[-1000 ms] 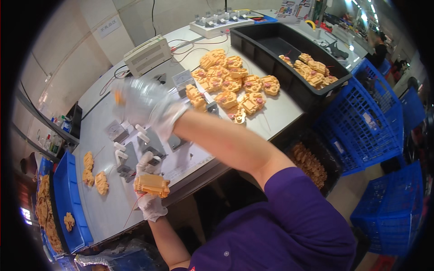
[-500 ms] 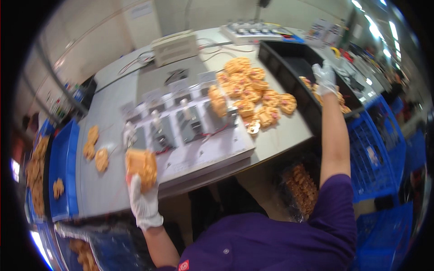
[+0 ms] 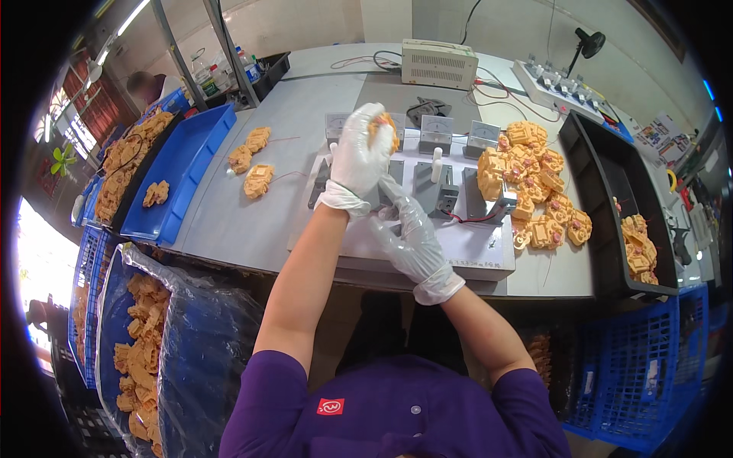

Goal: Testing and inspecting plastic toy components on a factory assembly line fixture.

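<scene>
My gloved left hand (image 3: 362, 156) is raised over the left part of a white test fixture (image 3: 466, 248), closed around an orange-tan plastic housing (image 3: 392, 133). Most of that housing is hidden behind the fingers. Just below, my gloved right hand (image 3: 414, 238) hovers at the fixture's middle, thumb and fingers apart, with nothing visible between them. Its fingertips lie close to my left wrist. Along the fixture run grey clamp stations with a white-handled lever (image 3: 437, 166) and small panel meters (image 3: 436, 134). Another orange-tan housing (image 3: 491, 174) sits at the rightmost station.
Right of the fixture lies a heap of housings (image 3: 534, 164), then a black bin (image 3: 603, 168) holding several. Three loose housings (image 3: 258, 181) lie left, near a blue tray (image 3: 217, 133). A beige power unit (image 3: 439, 65) stands behind. A plastic-lined crate (image 3: 202, 343) is low left.
My left hand has carried its housing from the fixture's front-left corner up over the fixture. My right hand has come back from the black bin. The view has swung left.
</scene>
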Demonstrator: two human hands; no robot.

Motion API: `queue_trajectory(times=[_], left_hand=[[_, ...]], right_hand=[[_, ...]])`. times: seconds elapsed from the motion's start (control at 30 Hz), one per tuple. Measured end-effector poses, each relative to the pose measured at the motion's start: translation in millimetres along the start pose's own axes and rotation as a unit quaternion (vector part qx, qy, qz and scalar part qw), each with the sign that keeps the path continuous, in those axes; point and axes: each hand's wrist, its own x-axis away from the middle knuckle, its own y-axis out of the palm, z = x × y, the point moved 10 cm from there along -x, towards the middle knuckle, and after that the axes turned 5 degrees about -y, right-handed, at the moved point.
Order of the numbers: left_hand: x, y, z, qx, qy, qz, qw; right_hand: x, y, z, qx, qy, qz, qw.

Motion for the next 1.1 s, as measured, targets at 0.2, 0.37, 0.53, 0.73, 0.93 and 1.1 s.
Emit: queue_trajectory(times=[0.2,0.37,0.53,0.73,0.93,1.1], left_hand=[[14,22,6,-0.112,0.022,-0.109,0.987],[17,14,-2,-0.218,-0.028,-0.159,0.962],[19,28,-7,-0.186,-0.097,-0.288,0.934],[42,12,3,-0.184,0.029,-0.148,0.971],[120,-37,24,0.050,0.031,0.054,0.997],[130,-23,-15,0.228,-0.115,0.028,0.966]], right_hand=[[8,6,24,-0.087,0.021,0.006,0.996],[8,8,23,-0.111,0.041,-0.003,0.993],[7,5,30,-0.128,0.020,0.007,0.992],[16,2,41,-0.080,0.076,0.050,0.993],[12,1,34,0.278,0.070,-0.025,0.958],[5,2,37,0.261,0.066,-0.070,0.960]])
